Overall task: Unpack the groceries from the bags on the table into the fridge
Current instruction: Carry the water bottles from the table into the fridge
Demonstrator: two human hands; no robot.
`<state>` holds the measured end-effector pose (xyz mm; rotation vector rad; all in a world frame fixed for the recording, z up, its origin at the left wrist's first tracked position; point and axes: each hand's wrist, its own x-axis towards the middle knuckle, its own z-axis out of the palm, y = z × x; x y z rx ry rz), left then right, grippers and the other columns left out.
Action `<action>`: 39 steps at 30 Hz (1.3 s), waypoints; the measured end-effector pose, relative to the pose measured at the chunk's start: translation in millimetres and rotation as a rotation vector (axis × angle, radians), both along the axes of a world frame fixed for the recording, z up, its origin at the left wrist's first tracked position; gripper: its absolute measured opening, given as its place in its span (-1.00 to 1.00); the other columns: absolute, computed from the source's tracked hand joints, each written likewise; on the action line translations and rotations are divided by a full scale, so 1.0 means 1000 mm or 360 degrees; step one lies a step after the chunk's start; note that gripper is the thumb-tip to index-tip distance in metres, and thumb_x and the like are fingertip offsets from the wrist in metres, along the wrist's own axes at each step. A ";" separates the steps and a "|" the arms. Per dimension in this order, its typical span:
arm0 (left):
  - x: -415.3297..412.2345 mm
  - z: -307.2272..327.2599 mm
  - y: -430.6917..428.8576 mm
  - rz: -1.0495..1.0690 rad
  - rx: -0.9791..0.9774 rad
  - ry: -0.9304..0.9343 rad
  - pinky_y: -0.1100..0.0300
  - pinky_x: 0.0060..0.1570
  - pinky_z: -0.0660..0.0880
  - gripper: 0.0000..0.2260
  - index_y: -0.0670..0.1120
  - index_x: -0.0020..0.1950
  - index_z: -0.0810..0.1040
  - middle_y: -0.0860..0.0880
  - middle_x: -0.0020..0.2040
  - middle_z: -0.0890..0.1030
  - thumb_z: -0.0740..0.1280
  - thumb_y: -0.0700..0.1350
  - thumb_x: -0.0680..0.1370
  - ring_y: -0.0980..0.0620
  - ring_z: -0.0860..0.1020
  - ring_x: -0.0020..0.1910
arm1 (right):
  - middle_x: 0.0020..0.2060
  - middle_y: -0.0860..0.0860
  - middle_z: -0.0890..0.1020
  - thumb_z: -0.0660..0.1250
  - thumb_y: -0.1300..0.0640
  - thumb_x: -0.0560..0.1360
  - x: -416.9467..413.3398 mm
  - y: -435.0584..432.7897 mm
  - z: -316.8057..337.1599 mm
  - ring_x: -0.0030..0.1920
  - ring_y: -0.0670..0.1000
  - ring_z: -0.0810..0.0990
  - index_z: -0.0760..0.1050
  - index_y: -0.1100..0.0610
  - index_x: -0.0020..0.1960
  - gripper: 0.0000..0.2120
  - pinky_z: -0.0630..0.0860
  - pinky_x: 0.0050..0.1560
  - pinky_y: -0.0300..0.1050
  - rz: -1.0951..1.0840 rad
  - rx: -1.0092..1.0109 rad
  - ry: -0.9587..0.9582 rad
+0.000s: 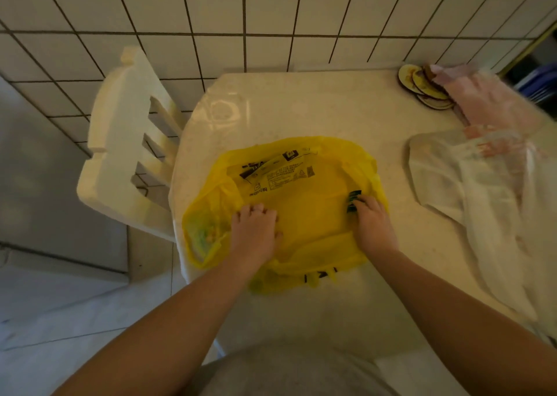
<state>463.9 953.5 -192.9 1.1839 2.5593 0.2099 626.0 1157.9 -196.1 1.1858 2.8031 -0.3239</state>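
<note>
A yellow plastic bag (301, 190) with black print lies spread on the pale table (301, 109). My left hand (254, 233) presses on the bag's left part, fingers curled into the plastic. My right hand (372, 221) rests on the bag's right side, its fingertips touching a small dark green item (352, 200). Something greenish-yellow (205, 233) shows through the bag's left end. I cannot tell whether either hand grips anything. The fridge is out of view.
A white plastic bag (470, 184) and a pinkish bag (488, 97) lie flat on the table's right side. Round coasters (422, 85) sit at the back right. A white chair (129, 142) stands at the table's left. A tiled wall rises behind.
</note>
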 end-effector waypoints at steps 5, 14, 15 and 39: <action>0.040 0.003 0.034 -0.0398 -0.0072 -0.0599 0.00 0.31 0.38 -0.56 0.05 0.46 0.39 -0.04 0.41 0.43 0.23 0.18 0.62 -0.08 0.42 0.36 | 0.45 0.20 0.36 0.24 0.35 0.55 0.023 0.023 -0.002 0.46 0.25 0.30 0.33 0.25 0.49 -0.50 0.27 0.45 0.15 -0.0192 -0.0080 0.0051; 0.082 0.003 0.051 -0.0502 -0.0210 -0.0952 0.03 0.33 0.40 -0.48 0.10 0.56 0.27 -0.04 0.50 0.38 0.28 0.13 0.63 -0.09 0.40 0.42 | 0.10 0.13 0.59 0.26 0.07 0.56 0.043 0.031 0.000 0.15 0.23 0.50 0.57 0.11 0.16 -0.76 0.32 0.18 0.12 -0.0282 0.0241 -0.0081; 0.081 0.003 0.050 -0.0487 -0.0208 -0.0948 0.04 0.32 0.41 -0.50 0.10 0.55 0.29 -0.04 0.49 0.40 0.26 0.15 0.63 -0.09 0.42 0.41 | 0.09 0.14 0.58 0.30 0.08 0.54 0.038 0.026 0.001 0.13 0.24 0.50 0.57 0.14 0.18 -0.74 0.37 0.13 0.12 -0.0204 0.0246 0.0069; -0.027 0.014 -0.067 0.0237 -0.0246 0.0316 -0.02 0.10 0.37 -0.72 0.10 0.05 0.58 0.02 -0.13 0.61 0.13 0.16 0.63 -0.09 0.53 0.02 | 0.37 0.14 0.43 0.40 0.07 0.49 -0.050 -0.061 0.024 0.27 0.20 0.49 -0.07 0.01 0.60 -0.14 0.53 0.19 0.15 -0.0677 -0.1130 0.0536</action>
